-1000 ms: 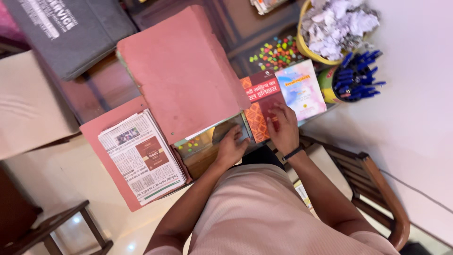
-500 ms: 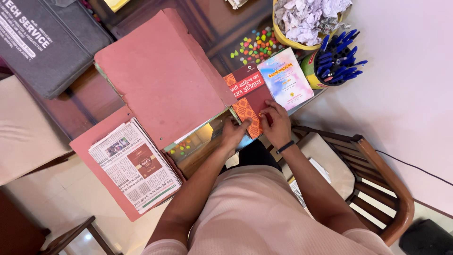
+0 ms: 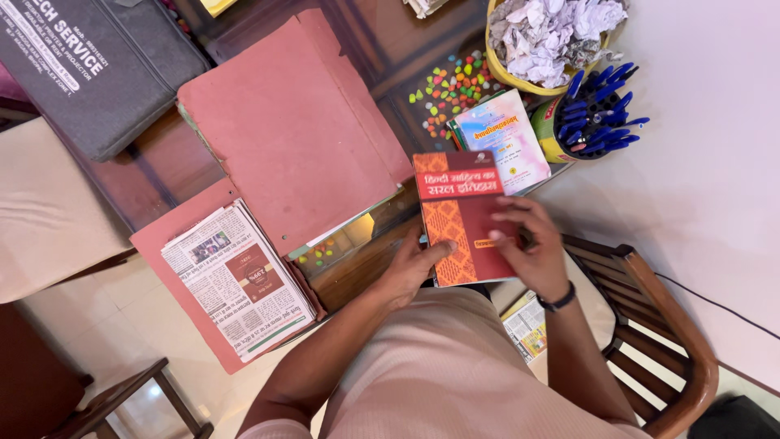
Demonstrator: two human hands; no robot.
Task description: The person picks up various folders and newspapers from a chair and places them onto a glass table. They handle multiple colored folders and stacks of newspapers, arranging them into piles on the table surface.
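dark wooden bench (image 3: 382,49) carried pink folders (image 3: 296,134), scattered coloured beads (image 3: 447,93) and a cup of blue pens (image 3: 597,110). red book (image 3: 459,215) was held over the bench's near edge, long axis running away from the body. left hand (image 3: 410,264) gripped its lower left edge; right hand (image 3: 532,248) closed on its right side, equally near.

The red book (image 3: 459,215) has a glossy paper cover; the pink folder (image 3: 292,130) is matt card; the desk (image 3: 382,49) is polished dark wood.
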